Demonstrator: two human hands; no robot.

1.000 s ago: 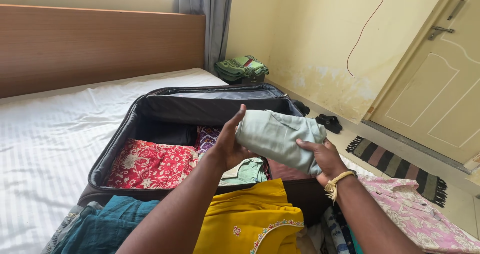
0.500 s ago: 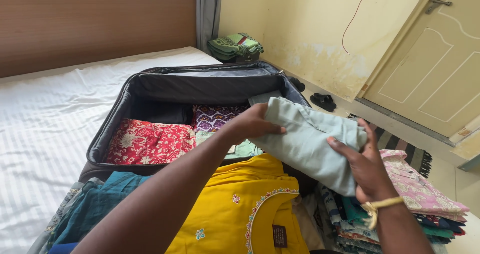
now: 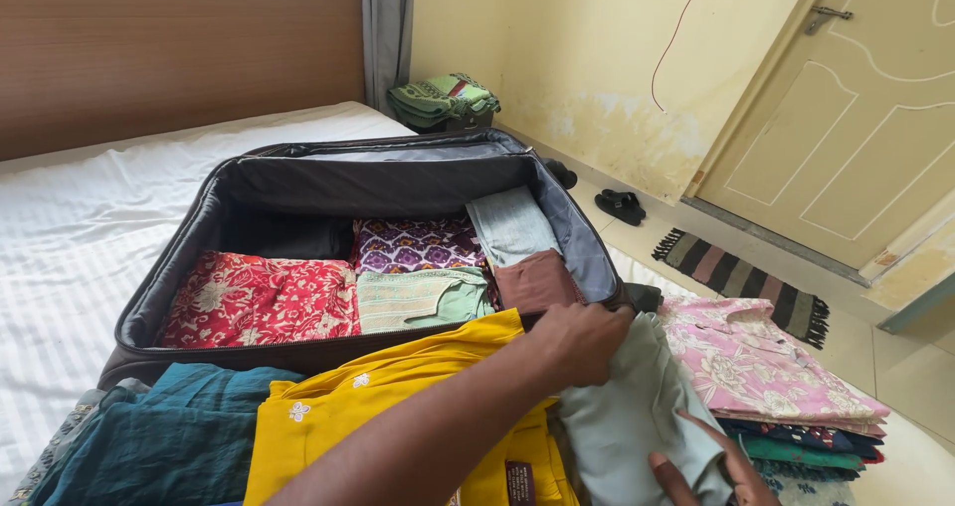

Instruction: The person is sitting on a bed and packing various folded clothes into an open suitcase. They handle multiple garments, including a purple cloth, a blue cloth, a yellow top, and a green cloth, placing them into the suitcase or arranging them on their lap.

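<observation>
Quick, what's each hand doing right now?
Left hand: closed on the pale green folded garment, gripping its top edge.
Right hand: holding the same garment's lower end, partly out of view.

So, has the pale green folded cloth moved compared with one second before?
Yes. The pale green cloth came down from above the suitcase rim and now lies outside its near right corner.
</observation>
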